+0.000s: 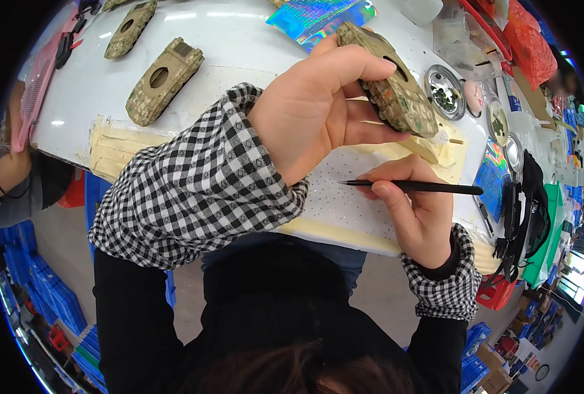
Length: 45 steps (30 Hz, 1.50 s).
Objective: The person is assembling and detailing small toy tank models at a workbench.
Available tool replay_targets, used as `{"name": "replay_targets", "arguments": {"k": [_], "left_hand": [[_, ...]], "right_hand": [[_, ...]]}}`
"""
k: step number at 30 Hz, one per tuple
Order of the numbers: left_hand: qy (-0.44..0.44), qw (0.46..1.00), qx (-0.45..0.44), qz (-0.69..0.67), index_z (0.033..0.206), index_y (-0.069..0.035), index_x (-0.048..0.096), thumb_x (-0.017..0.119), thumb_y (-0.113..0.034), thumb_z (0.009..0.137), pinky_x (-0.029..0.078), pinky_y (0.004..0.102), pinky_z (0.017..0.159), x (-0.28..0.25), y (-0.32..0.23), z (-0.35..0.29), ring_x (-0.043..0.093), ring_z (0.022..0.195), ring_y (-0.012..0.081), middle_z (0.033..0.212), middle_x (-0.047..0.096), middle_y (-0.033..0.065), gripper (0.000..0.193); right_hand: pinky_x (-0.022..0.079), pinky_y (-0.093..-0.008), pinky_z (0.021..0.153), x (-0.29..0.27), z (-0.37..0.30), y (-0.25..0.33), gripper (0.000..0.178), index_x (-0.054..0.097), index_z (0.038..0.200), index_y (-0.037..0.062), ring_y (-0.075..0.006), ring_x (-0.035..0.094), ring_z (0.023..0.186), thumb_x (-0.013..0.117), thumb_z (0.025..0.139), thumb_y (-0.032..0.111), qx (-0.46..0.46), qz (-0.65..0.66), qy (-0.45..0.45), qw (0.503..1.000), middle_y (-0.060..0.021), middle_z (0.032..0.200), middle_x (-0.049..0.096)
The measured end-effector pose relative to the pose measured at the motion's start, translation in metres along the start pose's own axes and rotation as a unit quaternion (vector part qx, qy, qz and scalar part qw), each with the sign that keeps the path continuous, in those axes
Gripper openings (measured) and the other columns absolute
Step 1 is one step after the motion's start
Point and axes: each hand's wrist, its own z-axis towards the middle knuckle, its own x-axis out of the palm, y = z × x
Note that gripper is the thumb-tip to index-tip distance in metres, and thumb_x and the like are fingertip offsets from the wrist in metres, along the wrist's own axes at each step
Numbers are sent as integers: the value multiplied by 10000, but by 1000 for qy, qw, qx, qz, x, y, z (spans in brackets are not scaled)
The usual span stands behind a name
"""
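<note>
My left hand (325, 98) is closed around a camouflage model tank hull (407, 98), tilted, with its round turret opening partly in view. Between the thumb and fingers of my right hand (420, 210) are black tweezers (436, 187), their thin tips pointing left. Those tips hover over or rest on a white sheet (331, 203) strewn with tiny dark specks; which of the two I cannot tell. Whether anything sits in the tips is too small to make out. Below the held hull, a small pale yellow block (430, 148) is partly hidden.
Two more camouflage hulls (164, 82) (130, 29) stand at the left. Beside my left hand's far side lies a shiny holographic bag (321, 23). A round tin (445, 95) of small green parts is at the right. At the far left another person's arm (13, 167) shows.
</note>
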Motion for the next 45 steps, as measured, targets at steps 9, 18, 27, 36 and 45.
{"name": "replay_targets", "arguments": {"k": [9, 18, 27, 36, 45], "left_hand": [[3, 1000, 2, -1, 1141, -19, 433, 534, -174, 881, 559, 368, 836, -1, 0, 0, 633, 940, 236, 1044, 587, 135, 318], [-4, 1000, -2, -1, 1107, -17, 450, 533, -170, 879, 559, 371, 830, -1, 0, 1, 634, 924, 229, 1014, 584, 131, 287], [-19, 1000, 12, 5, 1163, -7, 442, 495, -173, 900, 548, 393, 862, 2, -1, 1, 621, 980, 241, 1068, 580, 133, 316], [-24, 998, -3, 59, 1363, -79, 295, 413, -168, 936, 504, 394, 935, 0, -3, 0, 576, 1111, 226, 1241, 513, 107, 451], [-19, 995, -80, 56, 1438, -149, 150, 406, -160, 924, 507, 457, 912, 19, -13, -6, 534, 1162, 282, 1346, 411, 129, 575]], "right_hand": [[472, -252, 622, 0, 2, 0, 95, 613, 883, -9, -154, 597, 676, 653, 859, 73, -16, -12, 12, 1000, -79, 777, 633], [468, -252, 614, 2, 0, -3, 88, 619, 873, -3, -152, 596, 668, 654, 858, 76, -10, 3, 2, 1000, -73, 764, 634], [465, -258, 625, 0, -2, 1, 81, 633, 878, -6, -154, 591, 676, 652, 857, 70, -3, 18, -12, 1000, -73, 764, 634], [501, -285, 696, -26, -15, 33, 81, 632, 896, -31, -204, 649, 779, 646, 842, 28, -81, 12, -56, 995, -148, 854, 667], [529, -289, 724, -52, 23, 59, 189, 499, 942, -41, -203, 638, 776, 487, 966, 146, -153, -36, -92, 983, -175, 883, 616]]}}
